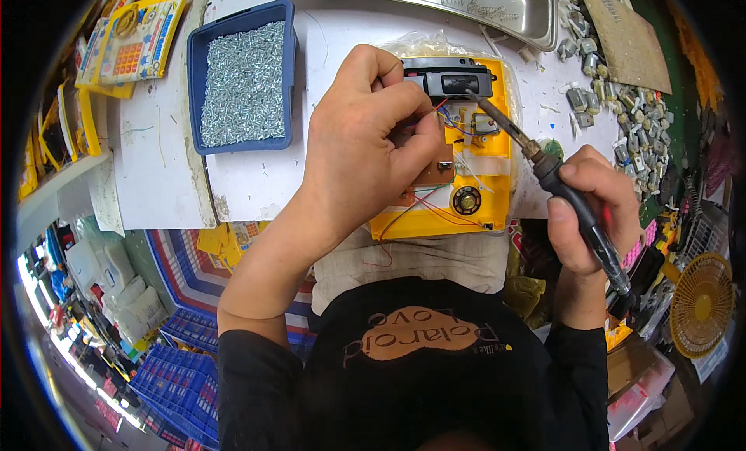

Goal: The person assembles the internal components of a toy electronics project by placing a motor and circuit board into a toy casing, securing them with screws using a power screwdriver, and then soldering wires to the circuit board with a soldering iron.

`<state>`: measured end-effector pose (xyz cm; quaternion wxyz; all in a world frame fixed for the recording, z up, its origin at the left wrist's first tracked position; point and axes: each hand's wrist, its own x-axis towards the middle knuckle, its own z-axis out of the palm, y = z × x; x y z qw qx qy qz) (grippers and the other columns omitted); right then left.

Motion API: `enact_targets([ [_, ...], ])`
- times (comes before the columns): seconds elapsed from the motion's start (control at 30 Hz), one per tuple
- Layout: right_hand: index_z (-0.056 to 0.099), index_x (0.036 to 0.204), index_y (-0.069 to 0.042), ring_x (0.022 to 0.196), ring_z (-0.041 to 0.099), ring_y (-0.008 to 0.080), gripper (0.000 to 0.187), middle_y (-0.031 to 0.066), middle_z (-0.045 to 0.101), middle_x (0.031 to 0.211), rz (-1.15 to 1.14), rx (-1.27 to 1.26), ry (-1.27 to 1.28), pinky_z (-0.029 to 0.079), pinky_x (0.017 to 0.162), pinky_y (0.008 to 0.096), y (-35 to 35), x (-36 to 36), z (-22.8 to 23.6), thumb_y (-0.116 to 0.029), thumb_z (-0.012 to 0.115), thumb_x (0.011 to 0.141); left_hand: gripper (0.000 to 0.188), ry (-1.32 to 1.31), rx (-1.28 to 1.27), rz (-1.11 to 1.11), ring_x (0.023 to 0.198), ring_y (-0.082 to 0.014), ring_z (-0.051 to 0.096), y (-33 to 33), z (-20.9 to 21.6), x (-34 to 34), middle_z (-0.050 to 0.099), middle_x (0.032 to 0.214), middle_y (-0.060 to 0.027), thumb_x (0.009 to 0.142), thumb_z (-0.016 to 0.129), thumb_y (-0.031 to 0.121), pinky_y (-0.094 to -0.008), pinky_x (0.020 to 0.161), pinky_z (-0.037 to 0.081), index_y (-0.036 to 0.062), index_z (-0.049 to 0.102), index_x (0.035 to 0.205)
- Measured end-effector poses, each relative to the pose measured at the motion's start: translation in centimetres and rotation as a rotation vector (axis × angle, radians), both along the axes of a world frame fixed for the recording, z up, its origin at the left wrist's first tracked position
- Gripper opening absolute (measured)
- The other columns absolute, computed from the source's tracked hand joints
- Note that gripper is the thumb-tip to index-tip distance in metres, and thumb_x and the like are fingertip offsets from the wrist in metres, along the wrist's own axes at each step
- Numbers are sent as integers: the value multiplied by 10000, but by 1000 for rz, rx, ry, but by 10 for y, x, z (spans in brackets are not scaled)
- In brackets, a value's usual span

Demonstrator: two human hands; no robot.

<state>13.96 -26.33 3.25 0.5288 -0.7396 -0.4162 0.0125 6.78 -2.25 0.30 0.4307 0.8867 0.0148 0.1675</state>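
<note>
My right hand (592, 206) grips a soldering iron (573, 188) by its dark handle. The iron's tip slants up and left, close to a black plastic part (460, 83) at the far end of a yellow plastic housing (501, 194). Over the housing's left side, my left hand (365, 132) is closed in a pinch; what lies between its fingertips is hidden. Red and blue wires (458, 127) emerge beside those fingers. Partly under the hand is a brown circuit board (435, 167). A small motor (486, 124) and a round speaker (467, 201) sit inside the housing.
Left of my hands stands a blue bin (194, 85) full of small screws. A metal tray (536, 23) lies at the back, with springs in it. Many small motors (641, 144) are heaped at the right. Yellow printed panels (140, 39) are stacked far left.
</note>
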Motion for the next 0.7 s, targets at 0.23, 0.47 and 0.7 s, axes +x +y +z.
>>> enact_targets([
  [0.23,630,1038,12,574,573,184,287,117,657,737,58,-1,-36,446,521,277,2,0,-7,-32,740,777,57,-5,-9,1,747,-151,532,1,-2,-1,494,883,-62,770,718,18,-255,616,458,-4,680,806],
  [0.47,630,1036,15,565,569,178,279,113,651,728,72,-3,-68,442,513,274,7,3,-9,-43,744,788,59,-13,-29,8,744,-154,532,0,-3,-1,497,887,-65,773,716,20,-255,612,458,-7,679,810],
  [0.7,634,1031,12,556,563,177,274,108,644,719,69,-20,-73,436,501,276,10,4,-9,-50,748,789,63,-46,10,25,661,-193,593,1,-4,0,540,905,-89,760,733,49,-306,581,513,28,675,771],
])
